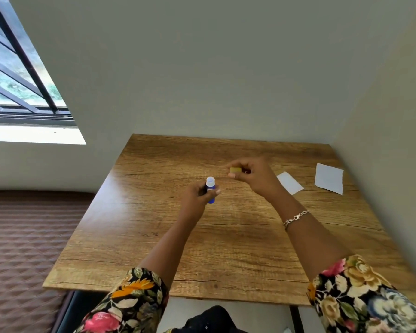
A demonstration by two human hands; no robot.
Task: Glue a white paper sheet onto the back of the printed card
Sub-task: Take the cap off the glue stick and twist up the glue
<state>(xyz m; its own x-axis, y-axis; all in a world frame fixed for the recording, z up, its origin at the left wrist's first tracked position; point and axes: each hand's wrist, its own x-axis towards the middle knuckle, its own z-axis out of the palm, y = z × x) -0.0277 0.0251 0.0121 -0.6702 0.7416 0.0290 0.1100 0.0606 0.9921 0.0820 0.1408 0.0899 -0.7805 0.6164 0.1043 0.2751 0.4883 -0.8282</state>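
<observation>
Above the middle of the wooden table (154, 248), my left hand (196, 197) grips a blue glue stick (211, 189) upright, its white top uncovered. My right hand (251, 175), a little to the right and farther back, pinches the yellow cap (235, 170) between its fingertips, apart from the stick. Two white rectangles lie flat at the right: a smaller piece (290, 183) just past my right wrist and a larger sheet (329, 179) near the wall. I cannot tell which one is the printed card; no print shows.
Grey walls close off the table's far and right edges. A window (17, 75) with dark bars is up at the left. A brown quilted surface (22, 248) lies left of the table, below its level.
</observation>
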